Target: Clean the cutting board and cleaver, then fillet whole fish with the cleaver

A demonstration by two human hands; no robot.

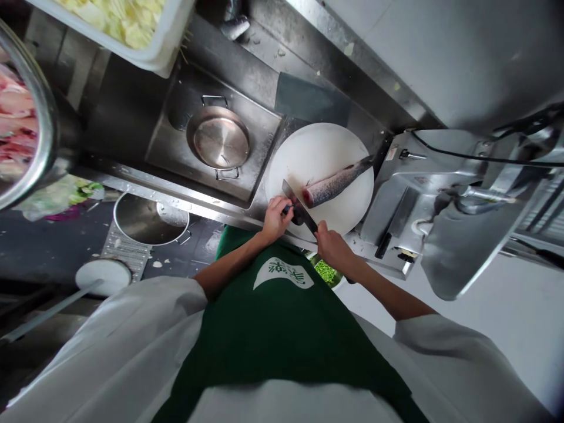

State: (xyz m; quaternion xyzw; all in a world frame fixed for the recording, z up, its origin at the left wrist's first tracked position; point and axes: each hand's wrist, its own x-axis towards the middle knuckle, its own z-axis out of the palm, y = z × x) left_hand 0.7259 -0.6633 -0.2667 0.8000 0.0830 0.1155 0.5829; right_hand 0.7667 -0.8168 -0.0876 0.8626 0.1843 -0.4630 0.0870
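Observation:
My right hand [332,249] is closed round the handle of a kitchen knife [303,207], whose blade slants up and left over the near edge of a round white cutting board [286,150]. Left of the blade, my left hand [277,218] has its fingers bent in on a small dark piece [298,217], mostly hidden by the fingers and knife. A grey-scaled fish [337,183] without its head lies on the board, its red cut end close to the blade and its tail pointing up and right.
A slicing machine [445,205] stands right of the board. On the left, a steel sink [264,135] holds a two-handled pan [221,141]. Beyond are a white tub [165,44] of chopped cabbage and a metal pot [55,129] of raw meat. A bowl of chopped greens [326,271] sits below the counter.

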